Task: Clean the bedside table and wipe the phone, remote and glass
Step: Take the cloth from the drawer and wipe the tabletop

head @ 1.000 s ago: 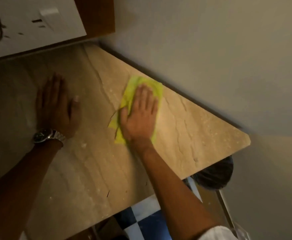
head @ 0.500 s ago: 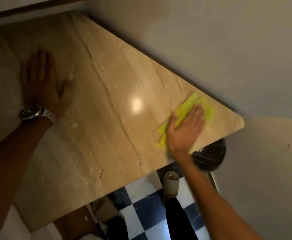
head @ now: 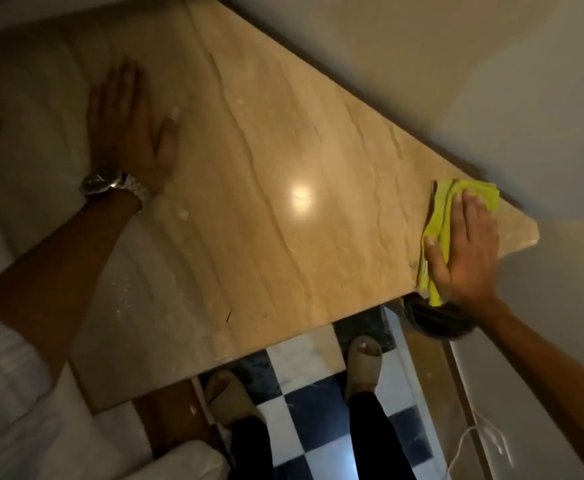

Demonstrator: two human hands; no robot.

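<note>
Bedside table: its beige stone top with brown veining fills the centre of the view, with its far edge against the pale wall and its right end forming a corner. A bright light reflection sits on the polished surface near the middle. Small pale specks lie on the top just beside your left wrist.

Your right hand lies palm down, fingers extended and flat, on a folded yellow cloth at the right end of the table. The cloth protrudes beyond your fingertips on the far side and beyond your thumb on the left; its near end reaches the table's near edge. The hand presses the cloth rather than clenching it.

Your left hand rests open and flat on the far left part of the top, fingers together, thumb spread to the right, holding nothing. A wristwatch with a dark dial and a metal band is on that wrist.

Below the table's near edge, a blue and white checkered floor is visible, with your two feet in beige slippers. A dark round object sits under the right corner; its identity cannot be determined. White fabric occupies the near left.
</note>
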